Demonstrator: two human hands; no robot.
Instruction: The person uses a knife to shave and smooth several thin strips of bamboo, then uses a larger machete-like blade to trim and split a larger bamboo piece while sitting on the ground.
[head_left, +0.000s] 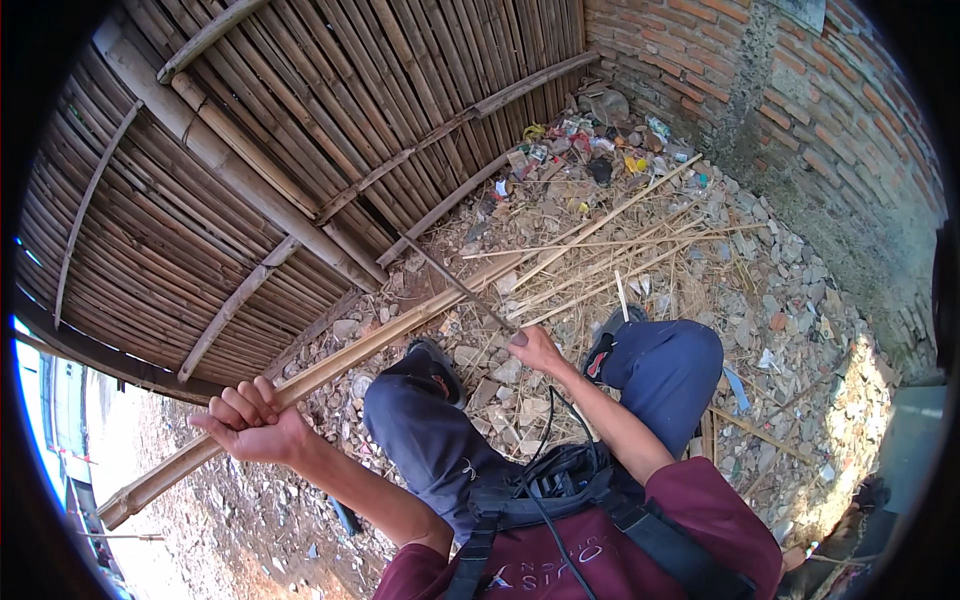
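A long split bamboo pole [370, 345] runs slantwise from the lower left toward the middle of the ground. My left hand [255, 420] is closed round it at its left part, fingers curled over the top. In front of my right knee, my right hand [538, 350] grips a long narrow knife [455, 283]. Its dark blade points up and left, crossing over the bamboo pole; the handle is hidden in my fist. Whether the blade touches the bamboo, I cannot tell. Several thin bamboo strips [600, 262] lie on the ground beyond my right hand.
A bamboo slat wall [290, 110] rises on the left and ahead, a brick wall [670, 60] on the right. Rubble and scattered litter [590, 150] cover the ground. My bent legs [660, 365] and shoes [437, 370] flank the working space.
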